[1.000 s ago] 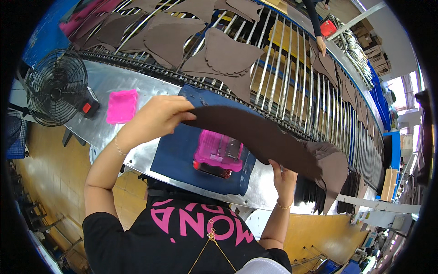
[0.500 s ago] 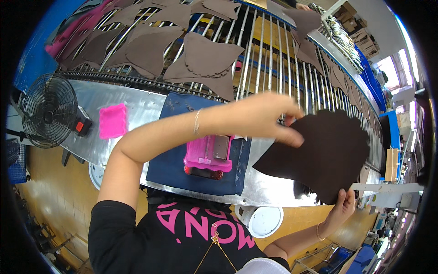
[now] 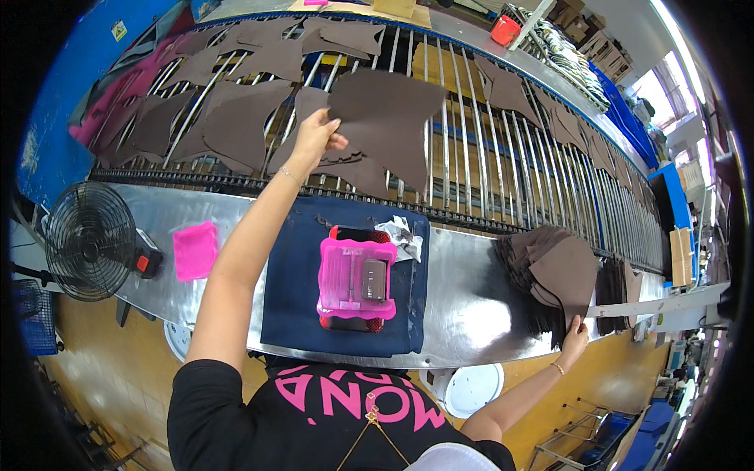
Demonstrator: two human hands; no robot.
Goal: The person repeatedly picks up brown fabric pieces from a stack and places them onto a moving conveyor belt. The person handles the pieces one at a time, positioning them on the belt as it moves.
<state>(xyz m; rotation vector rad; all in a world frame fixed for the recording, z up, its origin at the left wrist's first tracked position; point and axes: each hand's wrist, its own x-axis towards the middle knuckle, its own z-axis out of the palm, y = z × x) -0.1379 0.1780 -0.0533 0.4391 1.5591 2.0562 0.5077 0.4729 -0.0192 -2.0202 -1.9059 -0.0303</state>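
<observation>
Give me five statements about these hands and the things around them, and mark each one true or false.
1. A round, black wire-caged fan stands left of the flat, bright pink square. True.
2. The bright pink square lies on the dark blue cloth. False: it lies on the shiny metal bench, left of the cloth.
3. The left hand is at the edge of a flat, dark brown cut piece. True.
4. The right hand is at the fan. False: the right hand is at the pile of dark brown cut pieces.
5. A grey-brown block rests on the wavy-edged pink tray. True.
</observation>
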